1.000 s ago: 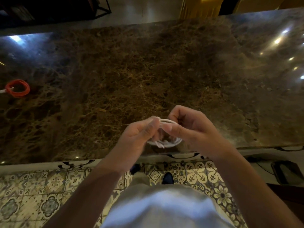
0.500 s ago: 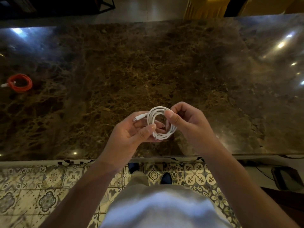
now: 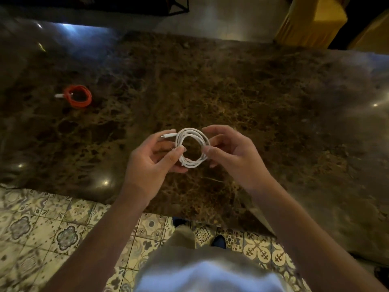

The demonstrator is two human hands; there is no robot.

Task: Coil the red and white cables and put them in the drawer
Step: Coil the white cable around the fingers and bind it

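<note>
The white cable (image 3: 192, 147) is wound into a small round coil, held in the air above the near part of the dark marble table (image 3: 242, 98). My left hand (image 3: 151, 163) pinches the coil's left side, and a plug end sticks out to the left over its fingers. My right hand (image 3: 229, 152) pinches the coil's right side between thumb and fingers. The red cable (image 3: 79, 96) lies coiled flat on the table at the far left, with a white plug pointing left. No drawer is in view.
The table's near edge runs across the lower part of the view, with patterned floor tiles (image 3: 63, 228) below it. A yellow covered seat (image 3: 311, 17) stands beyond the far right edge. My feet show under the table edge.
The coil went from hidden between my closed fingers to held open and flat between both hands, farther over the table. The view shifted, so the red cable appears more to the right.
</note>
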